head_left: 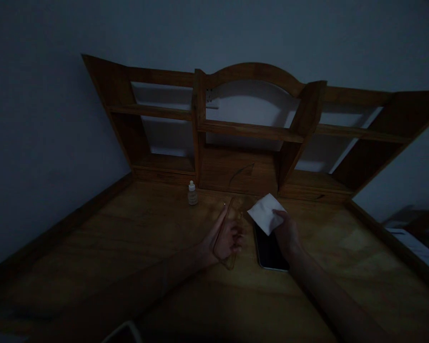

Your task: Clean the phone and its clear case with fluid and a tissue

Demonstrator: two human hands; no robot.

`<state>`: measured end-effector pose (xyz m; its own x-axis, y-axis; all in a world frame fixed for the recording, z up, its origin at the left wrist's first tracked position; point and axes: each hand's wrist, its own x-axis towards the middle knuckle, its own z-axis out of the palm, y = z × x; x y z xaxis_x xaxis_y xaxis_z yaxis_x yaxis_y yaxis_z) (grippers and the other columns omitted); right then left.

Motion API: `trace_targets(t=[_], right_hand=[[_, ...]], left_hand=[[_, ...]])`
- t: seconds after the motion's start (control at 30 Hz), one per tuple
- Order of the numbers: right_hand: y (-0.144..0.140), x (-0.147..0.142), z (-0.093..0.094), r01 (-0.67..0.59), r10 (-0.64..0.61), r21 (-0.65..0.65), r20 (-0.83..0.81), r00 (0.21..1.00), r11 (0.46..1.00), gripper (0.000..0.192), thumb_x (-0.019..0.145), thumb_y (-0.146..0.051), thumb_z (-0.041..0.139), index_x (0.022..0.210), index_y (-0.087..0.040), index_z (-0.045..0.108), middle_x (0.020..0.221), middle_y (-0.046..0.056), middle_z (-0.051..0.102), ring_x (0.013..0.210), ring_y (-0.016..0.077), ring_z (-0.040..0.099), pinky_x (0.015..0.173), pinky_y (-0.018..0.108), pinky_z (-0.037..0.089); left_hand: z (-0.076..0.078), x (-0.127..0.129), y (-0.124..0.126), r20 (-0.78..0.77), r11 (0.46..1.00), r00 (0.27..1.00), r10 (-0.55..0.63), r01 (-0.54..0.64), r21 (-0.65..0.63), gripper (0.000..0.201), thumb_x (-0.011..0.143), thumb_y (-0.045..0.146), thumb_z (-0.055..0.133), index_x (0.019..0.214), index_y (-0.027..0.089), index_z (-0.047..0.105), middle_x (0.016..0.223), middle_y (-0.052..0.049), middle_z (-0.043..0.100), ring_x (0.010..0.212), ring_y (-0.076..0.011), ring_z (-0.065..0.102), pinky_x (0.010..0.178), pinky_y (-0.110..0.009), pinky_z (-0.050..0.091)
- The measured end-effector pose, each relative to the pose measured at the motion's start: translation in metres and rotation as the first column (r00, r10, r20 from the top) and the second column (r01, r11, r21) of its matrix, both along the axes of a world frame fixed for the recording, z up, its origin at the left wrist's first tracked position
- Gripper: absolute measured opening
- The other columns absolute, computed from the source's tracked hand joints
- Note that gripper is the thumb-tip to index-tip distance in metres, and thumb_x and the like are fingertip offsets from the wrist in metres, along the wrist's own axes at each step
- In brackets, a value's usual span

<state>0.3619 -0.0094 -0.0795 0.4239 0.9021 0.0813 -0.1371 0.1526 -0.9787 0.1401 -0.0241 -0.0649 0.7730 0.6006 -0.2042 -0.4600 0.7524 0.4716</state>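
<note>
Overall, the scene was very dim, and fine detail was hard to make out. The left hand (228, 237) was closed around a clear phone case (230, 233), held on edge just above the wooden desk (128, 238); the case was transparent and its outline was only partly traceable, mostly along its upper and lower corners. The right hand (287, 232) pinched a white cloth (265, 213) by its lower corner, with the fingers curled and largely hidden behind the back of the hand. The cloth lay over the top end of a dark phone (270, 250), which rested flat on the desk just beside the case; the upper part of the phone was covered by cloth and hand, and its screen showed nothing readable. A small bottle (192, 193) with a pale cap stood upright near the back of the desk, well apart from the phone; any label on it was too small and dark to read. Behind it rose a wooden shelf unit (250, 128), against the wall. A pale-edged object (123, 332) was cut off at the bottom of the view and could not be identified. No writing or brand was legible anywhere.
</note>
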Motion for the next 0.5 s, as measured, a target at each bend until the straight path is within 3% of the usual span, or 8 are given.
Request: trace_targets(t=[0.13, 0.23, 0.33, 0.4, 0.5], right_hand=[[0.0, -0.001, 0.003, 0.037, -0.039, -0.037, -0.053, 0.998, 0.999, 0.015, 0.073, -0.031, 0.06, 0.08, -0.019, 0.065, 0.077, 0.004, 0.073, 0.07, 0.0227, 0.07, 0.062, 0.033, 0.059], [-0.006, -0.003, 0.005, 0.083, -0.084, -0.035, -0.033, 0.996, 0.996, 0.016, 0.073, -0.031, 0.062, 0.084, -0.019, 0.067, 0.079, 0.003, 0.073, 0.073, 0.0233, 0.07, 0.064, 0.033, 0.058], [-0.009, -0.002, 0.006, 0.124, -0.124, -0.014, 0.009, 0.992, 0.992, 0.02, 0.075, -0.032, 0.062, 0.089, -0.018, 0.069, 0.082, 0.004, 0.074, 0.077, 0.0241, 0.07, 0.067, 0.034, 0.058], [-0.01, 0.0, 0.007, 0.136, -0.136, 0.012, 0.045, 0.99, 0.991, 0.025, 0.077, -0.035, 0.061, 0.092, -0.017, 0.07, 0.086, 0.006, 0.075, 0.081, 0.0252, 0.07, 0.072, 0.035, 0.057], [-0.011, 0.001, 0.011, 0.107, -0.116, 0.077, 0.113, 0.987, 0.991, 0.034, 0.081, -0.043, 0.059, 0.096, -0.015, 0.071, 0.094, 0.007, 0.075, 0.091, 0.027, 0.069, 0.083, 0.038, 0.054]], left_hand=[[0.003, 0.005, -0.003, -0.119, 0.99, 0.982, 0.143, -0.143, 0.016, 0.038, 0.089, 0.049, 0.059, 0.093, 0.012, 0.063, 0.075, -0.001, 0.058, 0.058, -0.0091, 0.054, 0.049, -0.021, 0.039], [0.005, 0.005, -0.006, -0.162, 0.977, 0.964, 0.213, -0.207, 0.048, 0.018, 0.087, 0.024, 0.065, 0.1, 0.012, 0.063, 0.082, -0.002, 0.065, 0.069, -0.0106, 0.064, 0.065, -0.021, 0.05], [0.007, 0.004, -0.009, -0.14, 0.957, 0.951, 0.274, -0.255, 0.141, 0.042, 0.08, 0.008, 0.068, 0.12, 0.017, 0.057, 0.106, -0.006, 0.069, 0.096, -0.0175, 0.07, 0.081, -0.024, 0.053], [0.009, 0.003, -0.011, -0.121, 0.95, 0.957, 0.264, -0.236, 0.207, 0.066, 0.08, 0.007, 0.068, 0.138, 0.024, 0.043, 0.121, -0.009, 0.066, 0.11, -0.0226, 0.066, 0.084, -0.028, 0.055], [0.012, 0.002, -0.014, -0.11, 0.942, 0.97, 0.217, -0.179, 0.284, 0.087, 0.082, 0.009, 0.067, 0.151, 0.032, 0.02, 0.132, -0.012, 0.062, 0.119, -0.0262, 0.062, 0.085, -0.032, 0.054]])
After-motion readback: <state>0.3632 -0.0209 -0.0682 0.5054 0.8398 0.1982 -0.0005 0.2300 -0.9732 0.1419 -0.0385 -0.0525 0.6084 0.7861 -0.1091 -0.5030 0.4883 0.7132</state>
